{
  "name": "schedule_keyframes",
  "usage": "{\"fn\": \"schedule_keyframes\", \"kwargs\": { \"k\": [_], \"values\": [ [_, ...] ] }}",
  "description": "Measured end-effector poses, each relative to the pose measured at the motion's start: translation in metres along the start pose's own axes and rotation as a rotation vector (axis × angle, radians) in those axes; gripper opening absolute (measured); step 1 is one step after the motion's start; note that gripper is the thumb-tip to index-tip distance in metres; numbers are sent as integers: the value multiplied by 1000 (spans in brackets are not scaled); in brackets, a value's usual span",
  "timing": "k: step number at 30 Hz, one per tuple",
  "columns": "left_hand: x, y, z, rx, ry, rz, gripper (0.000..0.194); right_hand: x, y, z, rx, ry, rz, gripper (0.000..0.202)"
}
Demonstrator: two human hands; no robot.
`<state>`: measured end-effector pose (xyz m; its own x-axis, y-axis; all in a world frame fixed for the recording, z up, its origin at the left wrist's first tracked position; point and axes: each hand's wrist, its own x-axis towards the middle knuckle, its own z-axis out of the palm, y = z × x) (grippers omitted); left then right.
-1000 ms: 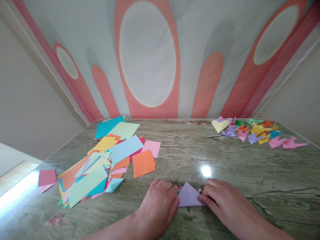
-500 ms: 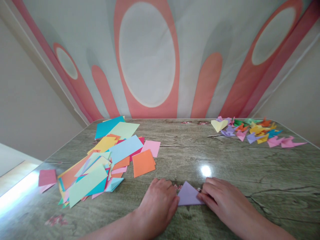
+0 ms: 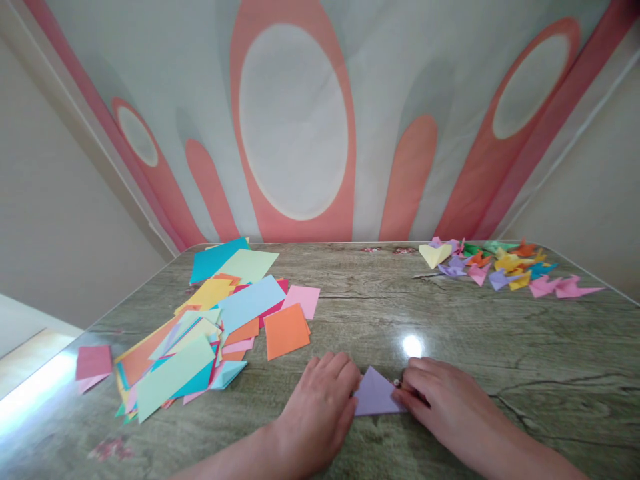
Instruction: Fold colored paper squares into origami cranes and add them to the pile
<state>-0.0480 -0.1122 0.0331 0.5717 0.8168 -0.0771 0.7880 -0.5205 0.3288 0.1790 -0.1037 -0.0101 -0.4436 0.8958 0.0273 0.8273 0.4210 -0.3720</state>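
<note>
Rightward of the orange square [image 3: 287,331], my left hand [image 3: 320,408] and right hand [image 3: 443,395] pinched the purple triangle [image 3: 375,395], apex pointing away, long edge crosswise.

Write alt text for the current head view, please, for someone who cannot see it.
A person's left hand and right hand hold a folded purple paper triangle between them at a wood-grain table. Loose colored paper sheets lie to the left; small folded paper figures cluster at the far right.
</note>
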Motion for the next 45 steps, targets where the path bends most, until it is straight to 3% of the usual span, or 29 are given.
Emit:
{"fn": "schedule_keyframes", "kwargs": {
  "k": [5, 10, 14, 19, 30, 38, 45],
  "values": [
    [1, 2, -4, 2, -62, 235, 31, 1, -3, -6, 2, -12, 10, 20],
    [0, 2, -3, 51, -40, 265, 30, -5, -21, -15, -5, 150, -88, 18],
    [0, 2, -2, 88, -17, 279, 27, -12, -42, -13, -127, 91, -301, 13],
    [0, 0, 0, 115, 25, 308, 26, -18, -51, -4, -241, 100, -360, 11],
    [-1, -12, 9, 133, 43, 385, 37, -38, -27, -1, -276, 159, -351, 18],
    [-2, -13, 5, 235, 30, 488, 30, -47, -11, -2, -275, 270, -317, 18],
    [-15, -21, -2, 291, 28, 498, 30, -50, -7, -5, -251, 219, -248, 21]
  ]
}}
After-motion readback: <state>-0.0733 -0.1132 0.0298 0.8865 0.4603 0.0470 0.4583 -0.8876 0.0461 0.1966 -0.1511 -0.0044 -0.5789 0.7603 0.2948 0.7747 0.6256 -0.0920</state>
